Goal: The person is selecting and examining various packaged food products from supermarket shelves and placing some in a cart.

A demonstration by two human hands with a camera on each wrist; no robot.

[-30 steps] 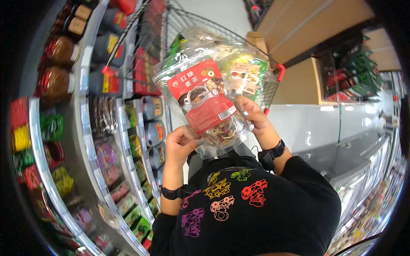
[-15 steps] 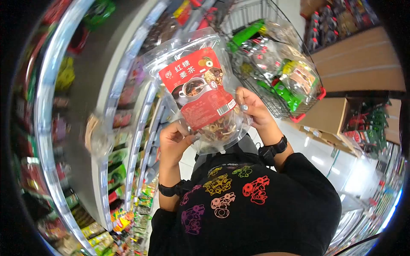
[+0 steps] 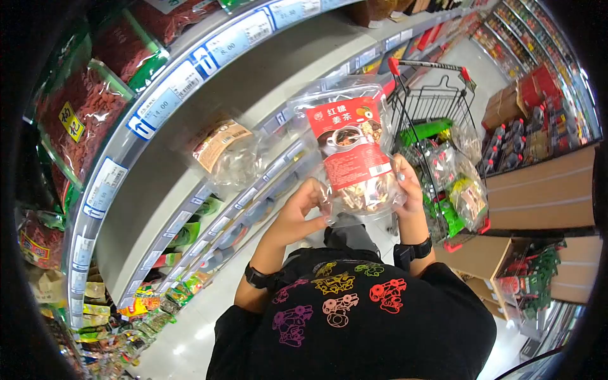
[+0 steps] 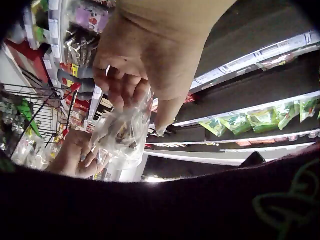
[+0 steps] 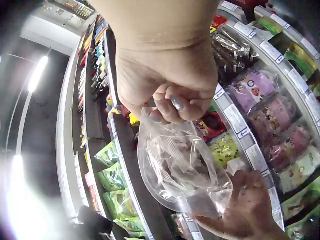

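In the head view a clear zip pouch of brown sugar ginger tea [image 3: 351, 152], with a red label facing up, is held in front of the chest. My left hand [image 3: 297, 212] holds its lower left corner, the thumb at the front edge. At the pouch's right edge, my right hand [image 3: 408, 187] grips the plastic. Dried pieces show through the pouch bottom [image 5: 182, 165] in the right wrist view. The left wrist view has my left hand [image 4: 145, 65] large at the top, fingers against the plastic, with my right hand [image 4: 75, 155] across from it.
Left of the pouch, another clear package with a tan label [image 3: 225, 152] lies on a grey shelf [image 3: 145, 209]. Bags of red dried goods [image 3: 82, 120] sit behind price tags. To the right stands a shopping cart [image 3: 437, 95] with several packages, near cardboard boxes [image 3: 538, 190].
The head view has swung towards the shelf on the left, which now looms closer. The cart shifts from ahead to the right side. Both hands keep holding the pouch.
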